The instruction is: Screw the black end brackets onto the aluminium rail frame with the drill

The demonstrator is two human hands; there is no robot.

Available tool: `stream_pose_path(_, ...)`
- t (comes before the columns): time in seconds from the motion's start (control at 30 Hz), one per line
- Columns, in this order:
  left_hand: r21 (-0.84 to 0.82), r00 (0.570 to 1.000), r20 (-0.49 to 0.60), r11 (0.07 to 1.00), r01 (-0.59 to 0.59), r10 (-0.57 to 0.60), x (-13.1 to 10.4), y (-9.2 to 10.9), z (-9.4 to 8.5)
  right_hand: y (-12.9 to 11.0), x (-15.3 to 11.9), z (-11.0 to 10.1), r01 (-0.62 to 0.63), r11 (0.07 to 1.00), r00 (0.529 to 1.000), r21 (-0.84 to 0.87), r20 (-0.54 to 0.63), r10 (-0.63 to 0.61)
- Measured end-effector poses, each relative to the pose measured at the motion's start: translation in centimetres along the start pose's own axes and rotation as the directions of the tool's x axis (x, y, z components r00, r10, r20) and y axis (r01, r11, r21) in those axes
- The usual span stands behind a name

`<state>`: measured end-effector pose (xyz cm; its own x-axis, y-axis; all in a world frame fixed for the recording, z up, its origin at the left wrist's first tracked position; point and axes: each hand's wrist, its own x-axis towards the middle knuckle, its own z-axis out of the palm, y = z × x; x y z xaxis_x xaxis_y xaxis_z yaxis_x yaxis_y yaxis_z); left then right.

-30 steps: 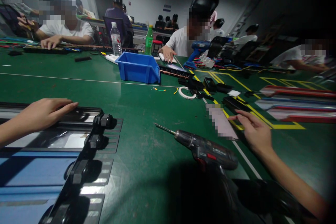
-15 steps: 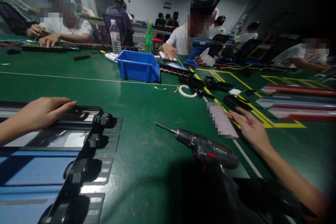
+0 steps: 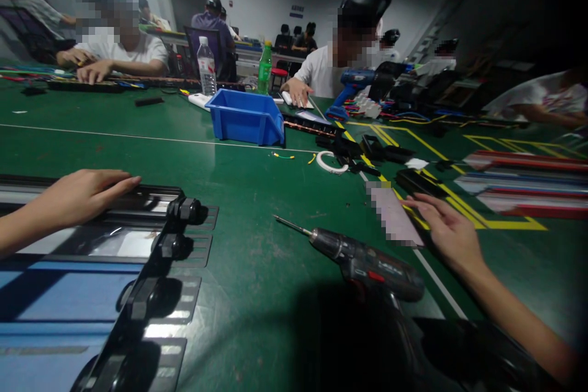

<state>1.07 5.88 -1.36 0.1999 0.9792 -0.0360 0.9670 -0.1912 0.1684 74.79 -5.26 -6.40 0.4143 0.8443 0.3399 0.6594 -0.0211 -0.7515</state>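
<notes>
My left hand point(image 3: 87, 196) lies on the top edge of a metal-framed unit point(image 3: 68, 294) with blue panels and black cable glands point(image 3: 172, 245) along its right side; its fingers are stretched out, not wrapped round anything. On the right, my right hand point(image 3: 448, 226) hovers or rests just beside a pinkish sheet of paper point(image 3: 395, 214), fingers loosely extended and nothing in them. Between my hands a black cordless drill point(image 3: 367, 263) lies on the green table point(image 3: 248, 190), its long bit pointing to the upper left.
A blue bin point(image 3: 248, 119) stands farther back, near a water bottle point(image 3: 206, 67) and a green bottle point(image 3: 265, 67). Beyond my right hand are a white ring point(image 3: 331, 162), black parts and red-edged strips point(image 3: 528, 184). A blue drill point(image 3: 351, 89) and several people are across the table.
The view has shifted slightly, so the table and its objects appear a little farther right. Both hands keep nearly the same places and poses.
</notes>
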Motion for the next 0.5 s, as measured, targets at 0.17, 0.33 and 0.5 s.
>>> stream_pose_path(0.17,0.002,1.000,-0.011,1.000,0.014,-0.014,0.0,-0.4,0.2,0.4,0.3,-0.1,-0.006,0.999,1.000,-0.050,0.021,0.007)
stream_pose_path(0.33,-0.003,1.000,-0.005,1.000,0.013,-0.013,0.1,-0.4,0.2,1.0,0.4,0.0,-0.015,1.000,0.999,-0.004,0.032,0.015)
stream_pose_path(0.5,0.002,1.000,-0.001,1.000,0.025,-0.025,0.1,-0.2,0.1,1.0,0.4,0.2,0.001,0.998,1.000,0.060,0.001,-0.001)
